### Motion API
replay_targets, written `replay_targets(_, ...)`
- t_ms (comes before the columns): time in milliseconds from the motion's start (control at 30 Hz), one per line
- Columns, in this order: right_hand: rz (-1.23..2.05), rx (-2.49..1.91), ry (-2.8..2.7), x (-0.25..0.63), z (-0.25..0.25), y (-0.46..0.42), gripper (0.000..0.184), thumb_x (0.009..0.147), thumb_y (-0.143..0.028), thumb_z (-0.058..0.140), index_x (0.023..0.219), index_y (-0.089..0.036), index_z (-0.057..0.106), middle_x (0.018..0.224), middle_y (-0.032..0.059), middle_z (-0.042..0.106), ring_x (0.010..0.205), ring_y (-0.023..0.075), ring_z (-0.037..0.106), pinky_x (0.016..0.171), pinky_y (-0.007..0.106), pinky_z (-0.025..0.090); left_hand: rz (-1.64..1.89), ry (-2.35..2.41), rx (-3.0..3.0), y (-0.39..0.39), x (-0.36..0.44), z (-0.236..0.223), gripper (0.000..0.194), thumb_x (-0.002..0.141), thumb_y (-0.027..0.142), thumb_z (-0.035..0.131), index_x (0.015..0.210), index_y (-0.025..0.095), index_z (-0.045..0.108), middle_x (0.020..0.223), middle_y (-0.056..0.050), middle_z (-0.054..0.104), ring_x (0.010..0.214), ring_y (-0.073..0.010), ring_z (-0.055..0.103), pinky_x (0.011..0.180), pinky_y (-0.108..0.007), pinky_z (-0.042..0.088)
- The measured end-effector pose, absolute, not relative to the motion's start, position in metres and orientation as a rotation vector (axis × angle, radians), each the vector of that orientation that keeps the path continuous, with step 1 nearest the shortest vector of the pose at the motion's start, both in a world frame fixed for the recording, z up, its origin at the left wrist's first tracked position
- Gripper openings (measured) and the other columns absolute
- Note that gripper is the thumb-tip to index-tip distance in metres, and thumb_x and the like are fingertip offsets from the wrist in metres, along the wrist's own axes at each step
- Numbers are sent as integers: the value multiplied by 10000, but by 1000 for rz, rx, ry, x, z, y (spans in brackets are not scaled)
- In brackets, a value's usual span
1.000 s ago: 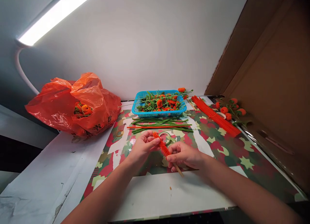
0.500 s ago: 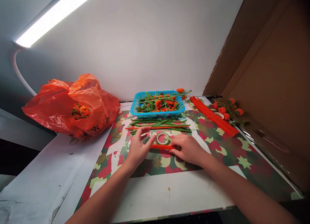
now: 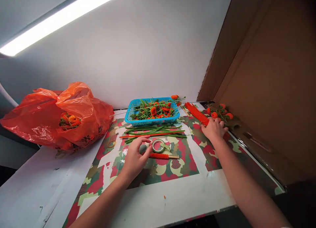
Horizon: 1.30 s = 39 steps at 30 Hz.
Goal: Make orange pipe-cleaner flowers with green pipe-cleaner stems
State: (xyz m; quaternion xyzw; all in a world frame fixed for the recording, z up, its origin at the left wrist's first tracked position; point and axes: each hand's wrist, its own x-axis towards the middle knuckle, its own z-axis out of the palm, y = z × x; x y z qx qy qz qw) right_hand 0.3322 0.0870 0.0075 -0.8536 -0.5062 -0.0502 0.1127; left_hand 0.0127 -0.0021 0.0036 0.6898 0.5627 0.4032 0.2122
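My left hand (image 3: 137, 156) hovers over the mat with thumb and forefinger apart. Just beside its thumb lies a wooden stick (image 3: 174, 157) with an orange pipe cleaner coil (image 3: 159, 155) wound around it; the coil's left end is hidden by the hand. Behind the coil is a roll of green tape (image 3: 158, 145). Over at the right, my right hand (image 3: 214, 130) reaches onto a bundle of orange pipe cleaners (image 3: 196, 113), its fingers spread across the bundle and covering the near part. Whether it grips any strand is hidden.
Green pipe cleaners (image 3: 158, 130) and a single orange one lie before a blue basket (image 3: 151, 123) of orange flowers. A red plastic bag (image 3: 96, 122) stands left, near a coil of thin wire (image 3: 111, 144). More orange flowers (image 3: 222, 111) rest against the cardboard (image 3: 259, 89) right.
The wound stick went from both hands down onto the mat. My right hand has let go of it and moved right to the orange bundle. My left hand stays near the stick.
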Motion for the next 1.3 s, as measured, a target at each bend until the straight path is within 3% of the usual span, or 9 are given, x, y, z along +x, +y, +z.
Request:
replay_targets(333, -59, -2449, -1418, 339, 1, 90, 271, 870, -233, 493, 1092, -94, 562, 1118, 208, 585, 1114, 364, 500, 871, 545, 343, 1135, 1521, 1859, 0, 12, 3, 168, 806, 381, 581, 844, 225, 631, 1107, -83, 656, 1072, -276, 570, 898, -393, 427)
replay_targets(533, -140, -2305, -1372, 340, 10, 85, 313, 911, -248, 392, 1165, -107, 506, 1157, 205, 563, 1037, 317, 549, 801, 433, 401, 1116, 1531, 1863, -2, 13, 6, 137, 812, 354, 578, 825, 226, 624, 1134, -79, 644, 1084, -276, 563, 924, -405, 414)
replay_targets(633, -110, -2079, -1316, 338, 19, 84, 300, 892, -292, 405, 1100, -110, 520, 1102, 191, 581, 980, 295, 553, 767, 383, 414, 1130, 1517, 1834, -3, 14, 7, 141, 807, 362, 586, 821, 229, 630, 1129, -84, 644, 1091, -285, 554, 929, -420, 415)
replay_targets(733, 241, -1662, -1208, 322, 29, 78, 311, 852, -436, 457, 985, -163, 530, 869, 102, 605, 792, 246, 556, 705, 357, 437, 1152, 1462, 1775, -5, 16, 8, 154, 802, 376, 597, 823, 230, 642, 1134, -83, 644, 1112, -285, 544, 921, -409, 435)
replay_targets(833, 931, -1214, -1134, 289, 36, 61, 434, 747, -595, 575, 963, -227, 499, 744, 5, 550, 629, 173, 521, 595, 305, 454, 1161, 1326, 1611, -7, 21, 11, 196, 788, 396, 631, 873, 222, 662, 1129, -81, 648, 1086, -267, 577, 859, -351, 484)
replay_targets(933, 1547, -991, -1164, 254, 36, 37, 495, 670, -578, 700, 975, -218, 549, 748, -2, 581, 603, 138, 537, 571, 268, 456, 1146, 1147, 1360, -7, 23, 14, 337, 779, 433, 650, 1032, 210, 657, 1134, -89, 653, 979, -234, 636, 813, -319, 508)
replay_targets(1033, 2011, -907, -1282, 233, 29, 19, 487, 729, -552, 682, 1039, -188, 585, 731, 1, 606, 551, 110, 540, 512, 233, 428, 1192, 1016, 1134, -5, 23, 16, 479, 735, 505, 679, 1078, 174, 642, 1129, -114, 666, 917, -228, 657, 783, -317, 517)
replay_targets(1200, 2307, -846, -1400, 223, 16, 8, 411, 781, -529, 643, 941, -152, 608, 797, 42, 664, 624, 123, 598, 542, 223, 470, 1186, 920, 852, -10, 21, 17, 438, 699, 441, 744, 1023, 160, 650, 1008, -100, 715, 904, -232, 671, 785, -329, 530)
replay_targets(1300, 2421, -818, -1330, 222, 14, 6, 481, 775, -590, 612, 989, -165, 544, 807, 55, 671, 580, 125, 602, 501, 231, 489, 1173, 921, 773, -13, 22, 15, 396, 691, 401, 765, 986, 161, 655, 900, -79, 734, 900, -222, 679, 817, -323, 529)
